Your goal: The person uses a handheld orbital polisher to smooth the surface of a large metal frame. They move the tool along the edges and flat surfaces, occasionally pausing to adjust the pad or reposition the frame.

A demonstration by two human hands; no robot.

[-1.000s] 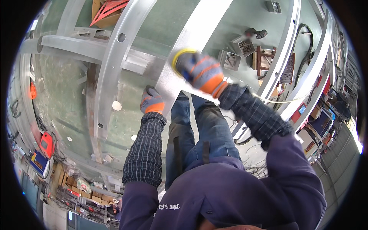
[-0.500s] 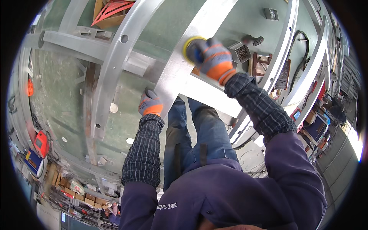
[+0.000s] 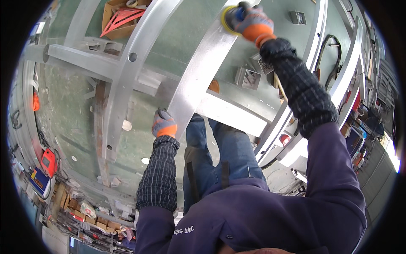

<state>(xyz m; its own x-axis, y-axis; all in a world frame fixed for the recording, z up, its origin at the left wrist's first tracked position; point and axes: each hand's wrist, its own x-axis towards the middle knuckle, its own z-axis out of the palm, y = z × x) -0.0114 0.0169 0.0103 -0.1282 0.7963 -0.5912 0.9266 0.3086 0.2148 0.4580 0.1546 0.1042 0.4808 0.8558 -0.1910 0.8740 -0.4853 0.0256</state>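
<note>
- Head view, landmark: the central silver beam (image 3: 196, 76), running away from the person's legs, its broad face upward.
- Right hand (image 3: 256, 26), gloved, at the beam's far part: fingers closed around a yellow-rimmed round tool (image 3: 231, 19). The tool sits against the beam's upper face; the hold from above would suit pressing the disc flat while steering it.
- Left hand (image 3: 164, 123), gloved, at the beam's near end, by its left edge: fingers curled and partly hidden. Whether it grips the edge or merely rests there cannot be told. The placement probably braces the body, or steadies the beam, against the outstretched right arm.
- Cross-member (image 3: 234, 112): meets the beam's right side near the legs, presumably tying the frame together.
- Holed beam (image 3: 127, 80): left of the central beam, apart from it.
- Small metal box (image 3: 249, 78): on the floor right of the beam, likely placed there to leave the working face unobstructed.
- Cardboard box (image 3: 111, 19) with red triangular piece (image 3: 122, 20): beyond the holed beam, well left of the landmark.
</note>
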